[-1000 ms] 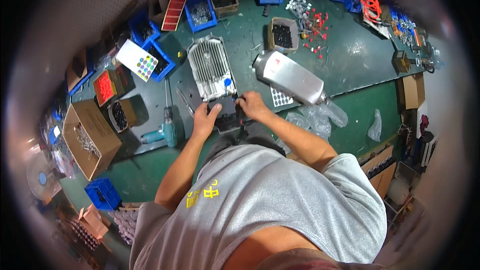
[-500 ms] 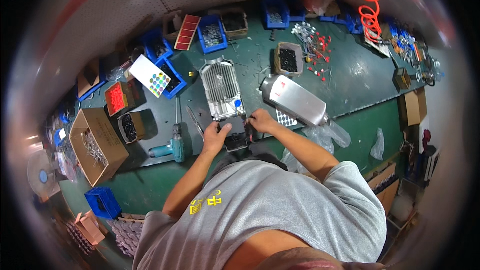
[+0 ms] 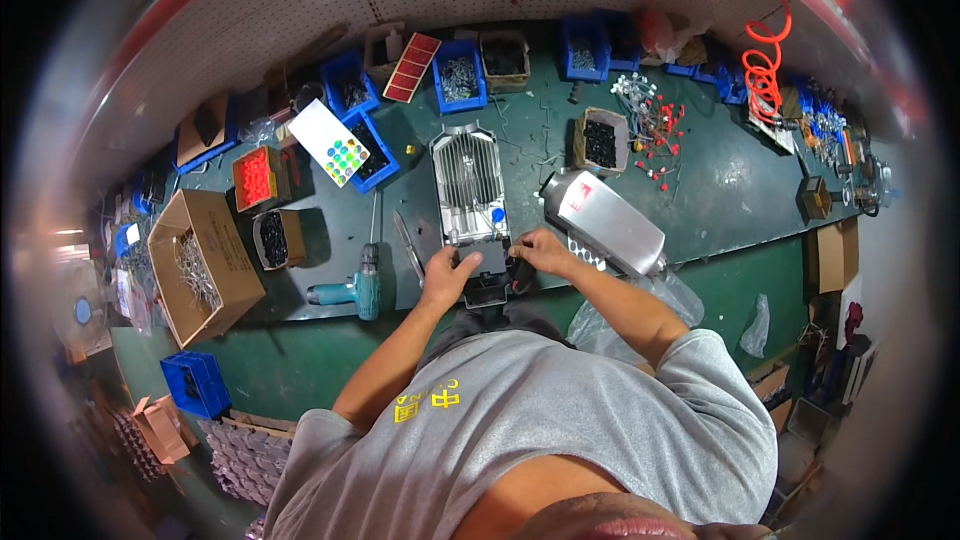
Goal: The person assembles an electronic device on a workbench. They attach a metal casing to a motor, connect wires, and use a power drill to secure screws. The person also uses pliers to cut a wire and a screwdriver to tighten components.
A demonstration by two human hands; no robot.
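A silver finned metal housing lies lengthwise before me, with a round blue sticker near its lower right corner. At its near end, by the table edge, is a black open-topped box. My left hand grips the box's left side, thumb on top and fingers curled beneath. My right hand is closed in a pinch at the housing's near right corner, beside dark and reddish bits, perhaps wires; what it pinches is too small to make out. A screwdriver-like long tool lies left of the housing.
A teal power drill lies left at the table edge, near a cardboard box of metal pieces. Right stands a brushed silver casing on its side. Blue parts bins line the back; a red coiled hose hangs at right.
The whole view has shifted, so the bench sits further right and lower in the picture. Both hands keep their places at the housing's near end, with only slight finger movement.
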